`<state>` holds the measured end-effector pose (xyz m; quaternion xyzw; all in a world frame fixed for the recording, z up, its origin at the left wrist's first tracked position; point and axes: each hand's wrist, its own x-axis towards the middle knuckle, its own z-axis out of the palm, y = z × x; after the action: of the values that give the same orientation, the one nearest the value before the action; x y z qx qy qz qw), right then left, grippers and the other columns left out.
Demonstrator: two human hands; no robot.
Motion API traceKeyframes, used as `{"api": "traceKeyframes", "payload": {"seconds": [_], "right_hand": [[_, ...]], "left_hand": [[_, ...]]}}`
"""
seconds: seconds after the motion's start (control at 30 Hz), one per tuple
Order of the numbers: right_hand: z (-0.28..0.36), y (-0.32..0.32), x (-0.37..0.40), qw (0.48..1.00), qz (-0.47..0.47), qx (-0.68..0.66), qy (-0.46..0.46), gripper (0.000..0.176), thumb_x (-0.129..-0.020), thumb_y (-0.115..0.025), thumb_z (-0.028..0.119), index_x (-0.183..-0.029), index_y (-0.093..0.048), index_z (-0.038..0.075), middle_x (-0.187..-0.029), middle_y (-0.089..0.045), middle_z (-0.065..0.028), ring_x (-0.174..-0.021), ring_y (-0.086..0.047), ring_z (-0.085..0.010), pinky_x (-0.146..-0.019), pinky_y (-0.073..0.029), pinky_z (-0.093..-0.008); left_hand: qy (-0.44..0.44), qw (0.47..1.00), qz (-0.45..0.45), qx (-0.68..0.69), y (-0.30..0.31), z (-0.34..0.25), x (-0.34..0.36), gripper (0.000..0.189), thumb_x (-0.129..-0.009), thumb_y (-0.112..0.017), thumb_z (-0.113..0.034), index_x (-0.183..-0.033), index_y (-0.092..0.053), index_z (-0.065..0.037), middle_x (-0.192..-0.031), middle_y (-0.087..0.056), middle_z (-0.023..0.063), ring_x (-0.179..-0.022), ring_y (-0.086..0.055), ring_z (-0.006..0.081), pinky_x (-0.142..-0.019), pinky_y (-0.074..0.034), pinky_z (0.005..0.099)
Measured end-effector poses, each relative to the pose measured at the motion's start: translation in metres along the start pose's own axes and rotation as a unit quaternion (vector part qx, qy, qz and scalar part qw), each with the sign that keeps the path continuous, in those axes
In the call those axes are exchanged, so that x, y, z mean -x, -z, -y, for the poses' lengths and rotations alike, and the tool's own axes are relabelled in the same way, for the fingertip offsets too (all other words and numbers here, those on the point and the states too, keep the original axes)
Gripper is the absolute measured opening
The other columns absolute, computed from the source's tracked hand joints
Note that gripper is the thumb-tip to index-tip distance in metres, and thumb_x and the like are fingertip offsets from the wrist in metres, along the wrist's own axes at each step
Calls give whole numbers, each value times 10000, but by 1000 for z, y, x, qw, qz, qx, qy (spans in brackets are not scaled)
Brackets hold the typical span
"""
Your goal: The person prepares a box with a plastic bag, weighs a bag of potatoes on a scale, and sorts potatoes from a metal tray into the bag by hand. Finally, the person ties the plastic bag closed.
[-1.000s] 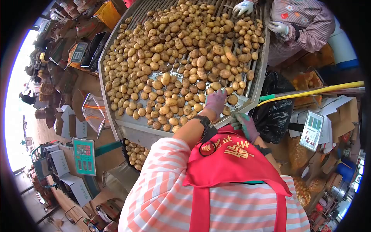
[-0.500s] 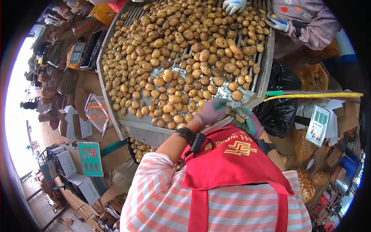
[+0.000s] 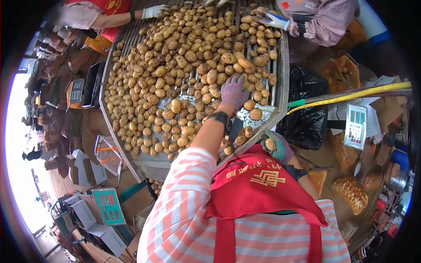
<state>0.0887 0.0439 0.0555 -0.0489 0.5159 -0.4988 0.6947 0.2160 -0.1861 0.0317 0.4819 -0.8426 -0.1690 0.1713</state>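
Potatoes (image 3: 176,105) cover a metal sorting table (image 3: 282,87) with slats at its far side. My left hand (image 3: 235,91), in a purple and green glove, reaches over the middle of the pile, its fingers spread on the potatoes. Near the table's front right corner, my right hand (image 3: 278,150), gloved in green and purple, has its fingers around a single potato (image 3: 270,144). A few potatoes (image 3: 240,140) lie by the front edge below my left wrist.
A co-worker's gloved hand (image 3: 275,20) touches potatoes at the far right; another's white glove (image 3: 154,12) is at the far left. Right of the table are a black bag (image 3: 305,109), a yellow hose (image 3: 351,96) and a scale (image 3: 355,126). A green scale (image 3: 108,206) stands lower left.
My left hand has moved from the front edge forward onto the pile, its fingers now spread. My right hand still holds a potato. A co-worker's arm has come into view at far left.
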Motion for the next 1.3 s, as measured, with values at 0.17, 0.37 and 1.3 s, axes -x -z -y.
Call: {"api": "traceKeyframes", "payload": {"seconds": [0.17, 0.37, 1.3], "right_hand": [[-6, 16, 11, 1000, -17, -17, 18, 317, -887, -594, 258, -1106, -588, 29, -961, -635, -81, -779, -620, -172, -698, -523, -279], [2, 17, 25, 998, 0, 23, 52, 361, -900, -560, 249, -1195, -538, 41, -1048, -618, -81, -787, -614, -153, -710, -522, -284], [-19, 48, 46, 985, 57, -160, 37, 451, -922, -502, 334, -1334, -418, 170, -1171, -560, -94, -834, -570, -137, -691, -468, -229]], "left_hand": [[-95, 972, 153, -152, 1, -12, -8, 442, -779, -619, -264, -1193, -518, -143, -1190, -523, 94, -1103, -470, 317, -854, -419, 429], [45, 979, 200, -15, 11, -11, 36, 483, -865, -523, -449, -1183, -503, -87, -1088, -576, 185, -1009, -560, 361, -852, -459, 449], [29, 933, 357, -44, 46, -20, -43, 701, -735, -564, -630, -1191, -586, -98, -1264, -495, 148, -1166, -471, 358, -952, -377, 521]]}}
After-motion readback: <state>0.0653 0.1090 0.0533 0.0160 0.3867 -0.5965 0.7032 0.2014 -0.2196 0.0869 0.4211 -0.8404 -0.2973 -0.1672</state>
